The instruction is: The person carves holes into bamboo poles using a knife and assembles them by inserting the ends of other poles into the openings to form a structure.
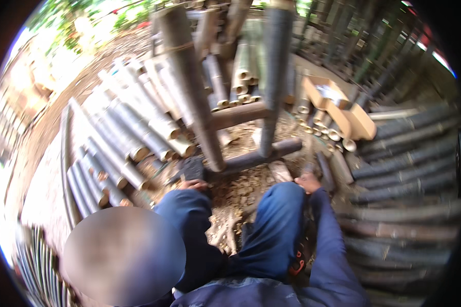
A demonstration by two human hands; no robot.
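My left hand (pixel 193 185) is just beyond my left knee, at the near edge of a dark, block-like thing (pixel 192 169). Motion blur hides how its fingers lie. Beside the outer side of my right knee, my right hand (pixel 307 181) looks closed; what it grips, if anything, is too smeared to name. Ahead of my knees, two thick dark bamboo poles lean away, the left pole (pixel 189 77) and the right pole (pixel 276 71). A brown bamboo crosspiece (pixel 239 115) spans between them, and a darker bamboo length (pixel 256 158) lies across their lower ends.
Cut bamboo poles (pixel 133 120) lie in rows at the left, and long dark poles (pixel 410 169) are stacked at the right. An open cardboard box (pixel 361 123) rests on bamboo pieces. Chips (pixel 235 192) cover the ground between my legs. A blurred oval hides the lower left.
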